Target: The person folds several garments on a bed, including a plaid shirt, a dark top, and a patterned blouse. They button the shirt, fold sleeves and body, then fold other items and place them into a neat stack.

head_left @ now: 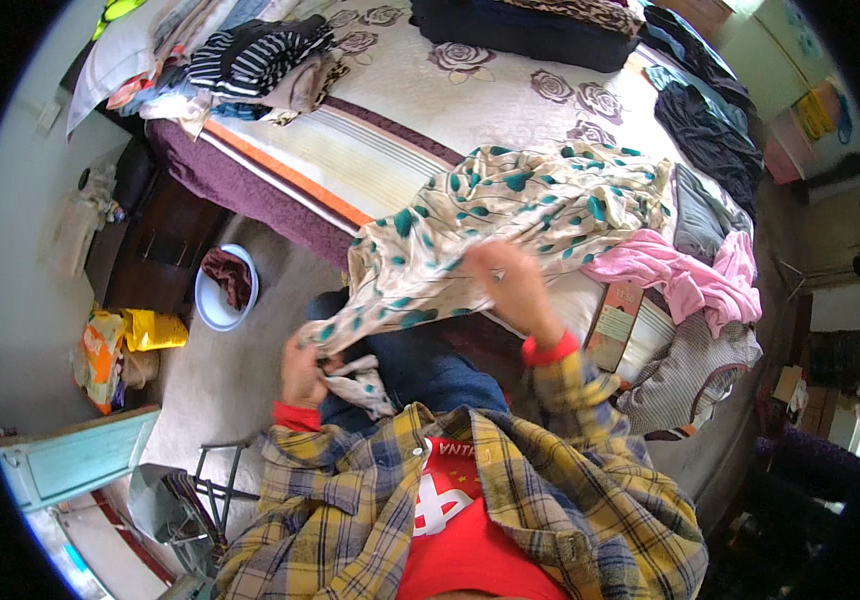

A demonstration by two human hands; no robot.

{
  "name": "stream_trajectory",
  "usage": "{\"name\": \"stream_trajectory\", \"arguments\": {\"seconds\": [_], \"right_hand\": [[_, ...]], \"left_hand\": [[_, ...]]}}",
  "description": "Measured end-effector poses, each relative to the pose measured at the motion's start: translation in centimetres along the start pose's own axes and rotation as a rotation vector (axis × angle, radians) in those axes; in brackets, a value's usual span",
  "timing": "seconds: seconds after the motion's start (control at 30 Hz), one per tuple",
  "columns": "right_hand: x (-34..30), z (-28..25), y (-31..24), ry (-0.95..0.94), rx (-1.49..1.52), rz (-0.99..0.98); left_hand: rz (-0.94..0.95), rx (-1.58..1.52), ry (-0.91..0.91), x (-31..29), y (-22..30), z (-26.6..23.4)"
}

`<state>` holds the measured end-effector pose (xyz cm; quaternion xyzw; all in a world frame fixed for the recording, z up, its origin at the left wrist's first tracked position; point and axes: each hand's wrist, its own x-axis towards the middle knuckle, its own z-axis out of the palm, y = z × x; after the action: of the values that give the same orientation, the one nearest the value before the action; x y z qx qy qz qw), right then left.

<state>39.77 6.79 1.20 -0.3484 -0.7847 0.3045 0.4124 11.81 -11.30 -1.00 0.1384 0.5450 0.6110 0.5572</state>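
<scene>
A large cream cloth with a green leaf-like print (540, 205) lies spread and rumpled over the bed's near side, with one end pulled toward me. My left hand (302, 375) grips that end at the lower left, and a loose bit of cloth hangs below it by my knee. My right hand (515, 285) is over the cloth's near edge. Motion smears its fingers, so I cannot tell whether they hold the fabric. A pink garment (675, 270) lies crumpled to the right of the cloth, beside a grey garment (705, 220).
The bed (370, 150) has a rose-patterned cover. Clothes piles (260, 65) lie at its far left, dark folded fabric (530, 35) at the back and black clothing (705, 140) on the right. A patterned box (614, 325) and striped garment (695, 370) lie nearer. A blue-white basin (215, 312) stands on the floor.
</scene>
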Motion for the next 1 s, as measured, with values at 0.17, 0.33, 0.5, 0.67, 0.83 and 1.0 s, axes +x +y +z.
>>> {"name": "stream_trajectory", "arguments": {"seconds": [0.17,0.33,0.5,0.67,0.83,1.0], "right_hand": [[6.9,-2.8,6.0,0.158,-0.408,-0.064],[8.1,-1.4,8.7,-0.041,-0.657,-0.008],[7.8,-0.6,10.3,-0.133,-0.699,0.037],[9.3,0.1,10.9,-0.096,-0.653,0.053],[11.0,0.6,12.1,-0.26,-0.875,0.044],[16.0,-3.0,11.7,0.147,-0.847,-0.12]], "left_hand": [[-0.004,0.326,-0.131,-4.3,4.5,-4.9],[-0.437,0.871,-0.667,-6.5,3.8,-4.2],[-0.308,1.097,-0.756,-6.9,1.6,-6.2],[-0.127,0.773,-0.51,-6.9,0.9,-6.7],[-0.099,0.721,-0.148,-6.6,2.9,-5.0],[0.32,0.654,0.183,-5.2,12.8,-6.3]]}}
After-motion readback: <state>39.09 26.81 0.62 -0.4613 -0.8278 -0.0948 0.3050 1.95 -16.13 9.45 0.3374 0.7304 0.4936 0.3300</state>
